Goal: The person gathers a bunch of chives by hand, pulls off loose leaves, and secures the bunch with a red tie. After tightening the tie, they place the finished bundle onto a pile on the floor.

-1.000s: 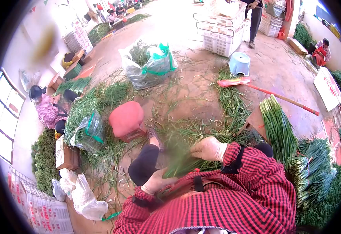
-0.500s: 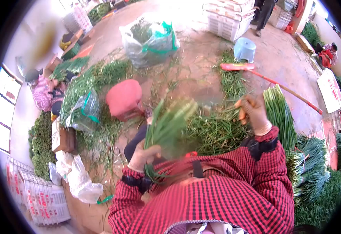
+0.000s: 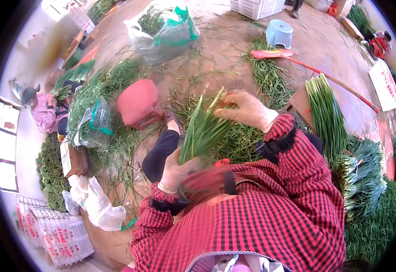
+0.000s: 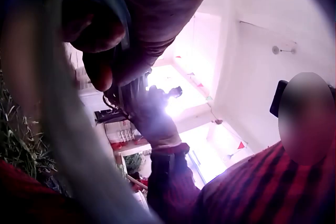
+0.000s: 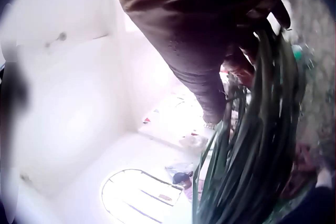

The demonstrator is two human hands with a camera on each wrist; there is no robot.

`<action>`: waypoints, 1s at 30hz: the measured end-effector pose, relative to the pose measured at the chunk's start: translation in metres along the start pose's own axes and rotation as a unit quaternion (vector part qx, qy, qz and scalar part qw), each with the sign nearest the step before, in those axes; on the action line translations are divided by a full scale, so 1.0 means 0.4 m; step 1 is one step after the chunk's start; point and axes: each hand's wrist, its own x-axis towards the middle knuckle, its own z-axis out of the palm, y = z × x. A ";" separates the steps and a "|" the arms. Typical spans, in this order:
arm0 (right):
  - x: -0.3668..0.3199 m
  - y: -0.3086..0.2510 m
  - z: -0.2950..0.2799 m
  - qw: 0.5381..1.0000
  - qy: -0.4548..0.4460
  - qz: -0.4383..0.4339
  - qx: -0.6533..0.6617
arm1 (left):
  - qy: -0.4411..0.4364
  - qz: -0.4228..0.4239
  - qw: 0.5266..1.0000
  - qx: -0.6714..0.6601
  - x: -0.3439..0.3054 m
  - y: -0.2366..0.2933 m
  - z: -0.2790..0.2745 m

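Note:
A bunch of garlic chives (image 3: 202, 129) tilts up in front of my body, its pale ends towards the upper right. Its lower, leafy part is gripped by my gloved left hand (image 3: 176, 170). My gloved right hand (image 3: 247, 109) pinches at the pale ends with thumb and fingers. In the right wrist view the long green leaves (image 5: 262, 129) hang down past the right hand's fingers. The left wrist view is dark, with the curled fingers (image 4: 100, 37) of the left hand close to the camera. Beneath the bunch lies a heap of loose chives (image 3: 238, 143).
A pink-covered stool (image 3: 138, 102) stands ahead on the left, near a stuffed plastic bag (image 3: 161, 38). A broom (image 3: 333, 84) lies at the right by a blue stool (image 3: 279, 34). Upright chives (image 3: 327, 115) and tied bundles (image 3: 363, 174) are at my right; a white bag (image 3: 103, 208) is at left.
The right hand swung out to the right, away from the bunch, and has come back to its pale ends. The left hand has kept hold of the bunch. The head view has tilted downward.

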 end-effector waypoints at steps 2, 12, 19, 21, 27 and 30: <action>-0.004 0.039 0.039 0.956 -0.010 0.127 0.265 | -0.014 -0.016 1.000 -0.019 -0.005 0.007 0.023; -0.048 0.059 0.038 0.905 -0.031 0.231 0.357 | -0.080 -0.111 0.990 -0.011 0.001 -0.022 0.029; -0.091 0.102 0.009 0.901 0.115 0.209 0.361 | -0.077 -0.101 0.991 -0.042 -0.018 0.015 0.039; -0.103 0.171 -0.041 0.885 0.230 0.206 0.349 | -0.087 -0.106 0.991 -0.008 -0.020 -0.007 0.010; -0.122 0.164 -0.098 0.972 -0.086 0.208 0.073 | -0.160 -0.146 0.974 0.063 -0.023 -0.016 -0.035; -0.106 0.028 -0.067 0.913 -0.339 0.122 0.192 | -0.182 -0.147 0.969 0.085 -0.019 -0.039 -0.037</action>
